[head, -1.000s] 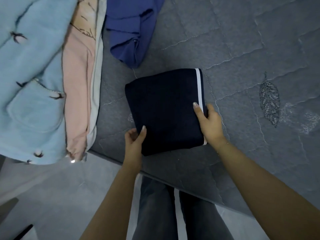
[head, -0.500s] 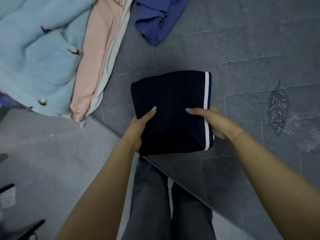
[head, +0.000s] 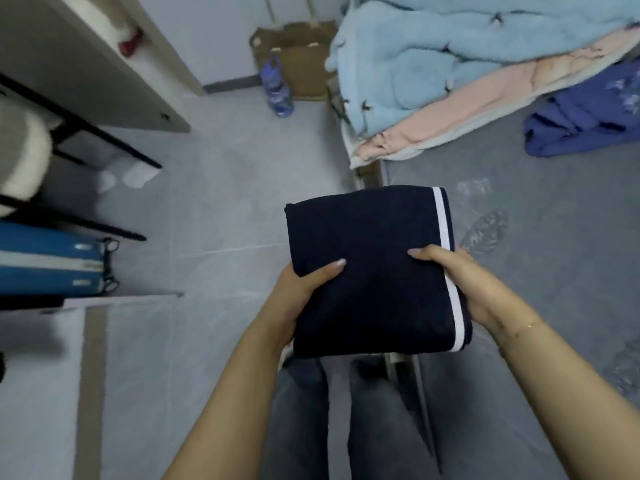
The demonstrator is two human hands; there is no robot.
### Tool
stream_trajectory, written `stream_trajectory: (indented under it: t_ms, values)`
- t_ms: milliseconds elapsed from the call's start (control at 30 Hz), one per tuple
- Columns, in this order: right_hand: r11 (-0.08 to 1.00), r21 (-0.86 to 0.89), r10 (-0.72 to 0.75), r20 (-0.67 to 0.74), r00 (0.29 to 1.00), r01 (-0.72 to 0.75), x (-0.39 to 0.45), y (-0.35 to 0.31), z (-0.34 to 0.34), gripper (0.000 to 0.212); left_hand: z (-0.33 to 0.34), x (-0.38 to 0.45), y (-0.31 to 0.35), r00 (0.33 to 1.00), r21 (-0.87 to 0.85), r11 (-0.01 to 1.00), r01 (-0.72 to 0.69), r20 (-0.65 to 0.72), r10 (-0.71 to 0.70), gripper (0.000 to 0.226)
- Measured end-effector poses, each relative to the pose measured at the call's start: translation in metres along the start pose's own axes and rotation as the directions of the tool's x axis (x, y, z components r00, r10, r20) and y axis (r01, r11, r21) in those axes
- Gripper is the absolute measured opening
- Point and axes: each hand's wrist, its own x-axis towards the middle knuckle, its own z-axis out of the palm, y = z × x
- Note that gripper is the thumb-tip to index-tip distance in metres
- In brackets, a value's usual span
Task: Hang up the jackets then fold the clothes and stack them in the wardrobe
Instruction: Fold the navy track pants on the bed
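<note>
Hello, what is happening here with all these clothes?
A person is holding a folded dark navy garment with a white stripe in both hands, the left hand gripping its left edge and the right hand its striped right edge. The garment is lifted off the grey quilted bed, over the edge of it. On the bed lie a fluffy light blue coat, a pale pink garment and a crumpled blue-purple garment, none of them folded yet.

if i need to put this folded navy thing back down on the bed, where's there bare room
Bare mattress lies just right of the folded garment, below the blue garment. The bed's far end is crowded: the light blue coat, the pink garment and the blue one lie there.
</note>
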Motion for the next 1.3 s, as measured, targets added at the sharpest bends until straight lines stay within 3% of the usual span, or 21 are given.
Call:
stream_trajectory:
  t_ms: [300,500,600,867,1100,1300]
  values:
    - [0.91,-0.4,0.036,0.34,0.94,0.11,-0.044,-0.015,0.278,0.049,-0.206,-0.175,-0.009,0.919,-0.346,0.914,-0.212,-0.389,0.066,0.05]
    - [0.8,-0.552,0.148,0.561,0.815,0.235,-0.121,0.027,0.494,0.051,-0.347,-0.339,-0.033,0.783,-0.424,0.795,-0.433,-0.614,0.098,0.049]
    - [0.751,-0.576,0.191,0.657,0.729,0.322,-0.168,0.052,0.597,0.048,-0.411,-0.422,-0.043,0.679,-0.397,0.741,-0.542,-0.726,0.109,0.05]
    - [0.653,-0.519,0.271,0.84,0.47,0.552,-0.284,0.068,0.839,0.045,-0.548,-0.596,-0.018,0.371,-0.214,0.623,-0.752,-0.92,0.131,0.05]
    - [0.622,-0.296,0.189,0.955,0.229,0.725,-0.365,-0.015,1.031,0.027,-0.649,-0.715,0.105,0.085,0.086,0.556,-0.827,-0.958,0.274,0.054]
    - [0.555,-0.089,0.074,0.996,0.057,0.827,-0.447,-0.127,1.172,0.018,-0.727,-0.812,0.249,-0.002,0.233,0.466,-0.854,-0.895,0.445,0.045]
